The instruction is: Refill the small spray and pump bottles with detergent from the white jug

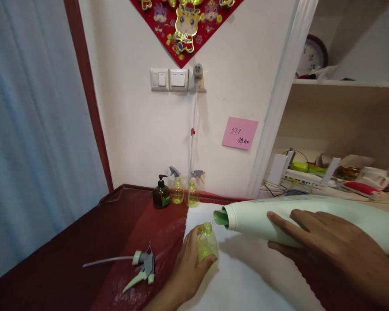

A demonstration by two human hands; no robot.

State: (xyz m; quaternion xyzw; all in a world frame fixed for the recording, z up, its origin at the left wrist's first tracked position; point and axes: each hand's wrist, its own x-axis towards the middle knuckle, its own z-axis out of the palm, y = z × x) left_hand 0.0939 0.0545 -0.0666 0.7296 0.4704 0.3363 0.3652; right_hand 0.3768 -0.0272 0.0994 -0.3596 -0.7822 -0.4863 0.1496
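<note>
My left hand [188, 267] is wrapped round a small yellow-green spray bottle [208, 245] without its head, held over a white sheet [243, 276]. Some liquid shows low inside it. My right hand [327, 237] grips a large pale green jug [256, 218], tipped nearly flat, its green spout just above and to the right of the bottle's mouth. A thin clear stream runs between spout and mouth. Left of my left hand, a grey and pale green trigger spray head [145, 265] with its dip tube lies on the dark red tabletop [68, 246].
Against the wall stand a dark pump bottle [161, 195] and two spray bottles, one yellow-green [177, 192] and another beside it [192, 195]. A white cord [192, 147] hangs from the socket behind them. A cluttered shelf [330, 172] is at right, a blue curtain [39, 129] at left.
</note>
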